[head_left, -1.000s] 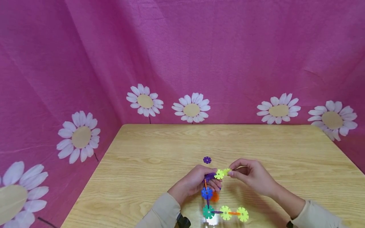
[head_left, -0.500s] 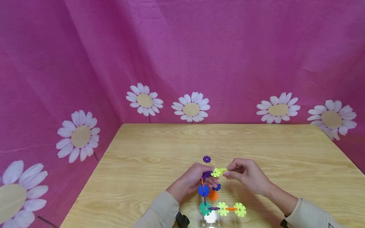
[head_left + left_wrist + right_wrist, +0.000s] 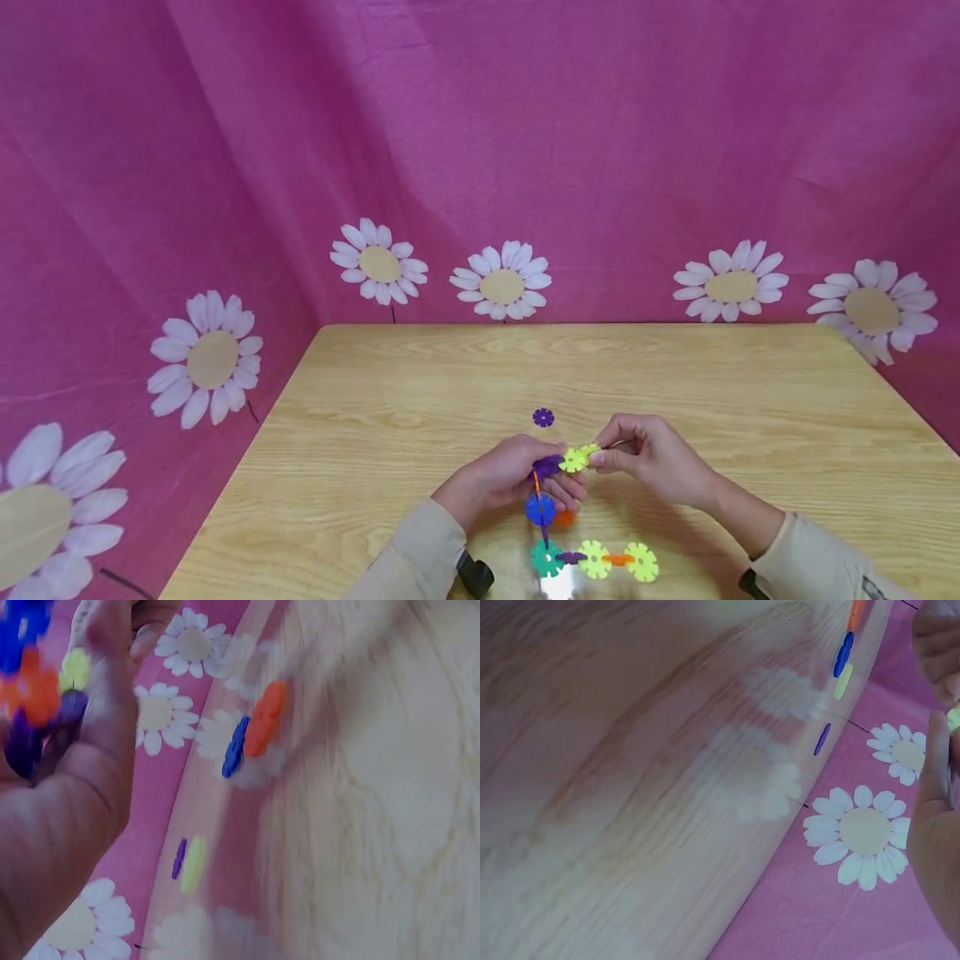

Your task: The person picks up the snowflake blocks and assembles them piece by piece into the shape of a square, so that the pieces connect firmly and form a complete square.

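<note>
In the head view my left hand [image 3: 498, 473] holds a chain of interlocking snowflake discs by a purple disc [image 3: 549, 466]. From there the chain runs down through a blue disc [image 3: 540, 509] to a green disc [image 3: 547, 559], then sideways to yellow discs [image 3: 595, 560] with an orange disc [image 3: 618, 560] between them. My right hand [image 3: 663, 462] pinches a yellow disc [image 3: 591, 450] between thumb and forefinger. It overlaps another yellow disc [image 3: 573, 461] beside the purple one. Part of my left fingers is hidden behind the chain.
A loose purple disc [image 3: 543, 417] lies on the wooden table [image 3: 420, 375] beyond my hands. The left wrist view shows loose orange [image 3: 265, 720], blue and yellow discs there too. Pink cloth [image 3: 600, 150] with daisies hangs behind the table and along its left.
My right hand has come slightly left with its yellow disc, and the yellow discs overlap more. The chain has swayed a little. Left fingers now cover the loose blue disc seen half a second ago.
</note>
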`<control>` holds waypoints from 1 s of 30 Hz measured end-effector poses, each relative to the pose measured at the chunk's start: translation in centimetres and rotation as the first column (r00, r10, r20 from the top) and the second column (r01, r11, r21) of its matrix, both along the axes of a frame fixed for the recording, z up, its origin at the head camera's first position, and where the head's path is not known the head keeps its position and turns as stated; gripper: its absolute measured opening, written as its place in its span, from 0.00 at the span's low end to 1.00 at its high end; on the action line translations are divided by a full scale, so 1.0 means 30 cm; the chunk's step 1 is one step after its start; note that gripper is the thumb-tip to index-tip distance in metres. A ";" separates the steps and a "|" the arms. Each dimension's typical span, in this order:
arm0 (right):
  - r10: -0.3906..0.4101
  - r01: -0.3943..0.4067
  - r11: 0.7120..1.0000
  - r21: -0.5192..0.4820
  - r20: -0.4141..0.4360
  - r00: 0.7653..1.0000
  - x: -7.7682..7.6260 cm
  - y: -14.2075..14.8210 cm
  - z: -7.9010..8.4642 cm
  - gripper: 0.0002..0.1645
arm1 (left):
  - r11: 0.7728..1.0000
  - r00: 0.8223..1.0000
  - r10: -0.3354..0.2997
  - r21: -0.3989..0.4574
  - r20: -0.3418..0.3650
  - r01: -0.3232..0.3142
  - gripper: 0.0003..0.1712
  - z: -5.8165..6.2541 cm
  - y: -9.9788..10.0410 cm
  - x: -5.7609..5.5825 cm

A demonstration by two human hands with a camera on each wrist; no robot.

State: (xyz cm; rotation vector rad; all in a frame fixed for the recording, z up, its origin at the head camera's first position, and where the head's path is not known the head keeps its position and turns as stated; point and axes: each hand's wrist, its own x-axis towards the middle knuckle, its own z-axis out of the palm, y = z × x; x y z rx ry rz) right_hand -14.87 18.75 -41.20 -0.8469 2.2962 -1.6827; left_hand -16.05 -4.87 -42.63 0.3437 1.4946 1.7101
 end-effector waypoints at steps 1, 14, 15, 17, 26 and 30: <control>0.004 -0.004 1.000 0.010 0.002 1.000 -0.002 -0.001 -0.001 0.07 | 1.000 1.000 -0.029 0.002 0.008 0.029 0.34 -0.004 -0.004 -0.002; 0.057 -0.055 0.996 0.065 -0.024 0.998 0.001 -0.049 0.009 0.06 | 0.993 0.992 -0.120 -0.002 0.026 0.120 0.42 0.007 -0.019 0.003; 0.060 -0.058 0.996 0.063 -0.026 0.998 0.001 -0.052 0.008 0.05 | 0.994 0.994 -0.111 -0.007 0.026 0.111 0.42 0.009 -0.019 0.005; 0.056 -0.054 0.996 0.064 -0.026 0.998 0.001 -0.058 0.007 0.05 | 0.996 0.996 -0.091 -0.013 0.024 0.092 0.41 0.010 -0.020 0.009; 0.049 -0.047 0.995 0.087 -0.018 0.999 0.005 -0.064 0.003 0.07 | 0.999 0.999 -0.031 -0.042 -0.008 0.031 0.41 -0.006 -0.028 0.006; 0.052 -0.048 0.992 0.114 -0.028 0.998 0.008 -0.042 0.012 0.12 | 0.997 0.999 -0.045 -0.063 -0.017 0.044 0.40 -0.013 -0.037 -0.002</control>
